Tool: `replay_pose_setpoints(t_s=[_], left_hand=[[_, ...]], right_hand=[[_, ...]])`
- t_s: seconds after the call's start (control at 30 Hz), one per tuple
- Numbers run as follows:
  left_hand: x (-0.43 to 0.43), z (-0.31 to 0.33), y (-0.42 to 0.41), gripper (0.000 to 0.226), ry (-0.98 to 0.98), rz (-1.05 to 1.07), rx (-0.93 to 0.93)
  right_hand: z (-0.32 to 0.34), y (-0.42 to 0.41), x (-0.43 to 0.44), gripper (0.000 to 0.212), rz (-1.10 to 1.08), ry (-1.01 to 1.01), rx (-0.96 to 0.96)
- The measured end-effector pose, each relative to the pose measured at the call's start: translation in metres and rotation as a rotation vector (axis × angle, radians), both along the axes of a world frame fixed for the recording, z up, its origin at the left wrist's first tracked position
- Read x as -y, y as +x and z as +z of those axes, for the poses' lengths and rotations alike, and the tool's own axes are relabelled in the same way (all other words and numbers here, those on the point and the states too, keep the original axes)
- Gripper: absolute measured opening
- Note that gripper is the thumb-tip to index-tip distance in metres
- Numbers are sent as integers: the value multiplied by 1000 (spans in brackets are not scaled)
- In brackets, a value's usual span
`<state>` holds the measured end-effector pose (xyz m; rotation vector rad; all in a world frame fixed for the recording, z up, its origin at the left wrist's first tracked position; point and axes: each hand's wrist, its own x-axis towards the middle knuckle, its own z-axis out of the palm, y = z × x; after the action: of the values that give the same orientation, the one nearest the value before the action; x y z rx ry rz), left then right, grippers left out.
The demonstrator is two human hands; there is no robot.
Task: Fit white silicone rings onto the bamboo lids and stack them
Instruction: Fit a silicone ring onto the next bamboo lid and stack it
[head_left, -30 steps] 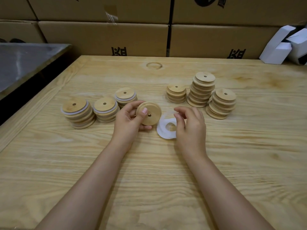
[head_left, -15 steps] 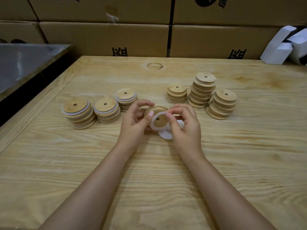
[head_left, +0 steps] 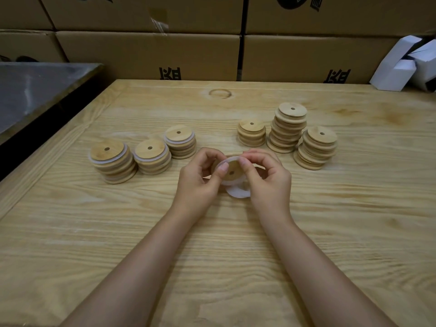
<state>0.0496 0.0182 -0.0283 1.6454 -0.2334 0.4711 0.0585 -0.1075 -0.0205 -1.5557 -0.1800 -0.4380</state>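
With left hand [head_left: 195, 182] gripping lid [head_left: 232, 171] at frame centre and right hand [head_left: 269, 182] pinching ring [head_left: 226, 160] onto it; next, probably seating ring around, then stacking.

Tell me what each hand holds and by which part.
Both hold one bamboo lid by its rim: the left hand grips the left edge, the right hand the right edge, pinching the white silicone ring against it.

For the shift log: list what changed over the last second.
The right hand lifted a white ring off the ring pile and brought it up to the bamboo lid in the left hand; both hands now pinch it at the rim. Ringed stacks, bare stacks and pile stayed put.
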Motion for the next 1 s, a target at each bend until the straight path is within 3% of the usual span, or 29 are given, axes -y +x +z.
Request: replay_pose_setpoints(t_s=[0.27, 0.4, 0.83, 1.0], left_hand=[[-3, -3, 0, 3, -26, -14, 2], [-3, -2, -1, 13, -27, -4, 13], [-4, 1, -1, 9, -111, 92, -83], [-3, 5, -2, 20, -151, 101, -132]], right_hand=[[-1, 1, 2, 14, -5, 4, 7], [-1, 2, 3, 9, 1, 11, 4], [-1, 2, 2, 17, -3, 11, 9], [-1, 1, 3, 20, -12, -1, 13]])
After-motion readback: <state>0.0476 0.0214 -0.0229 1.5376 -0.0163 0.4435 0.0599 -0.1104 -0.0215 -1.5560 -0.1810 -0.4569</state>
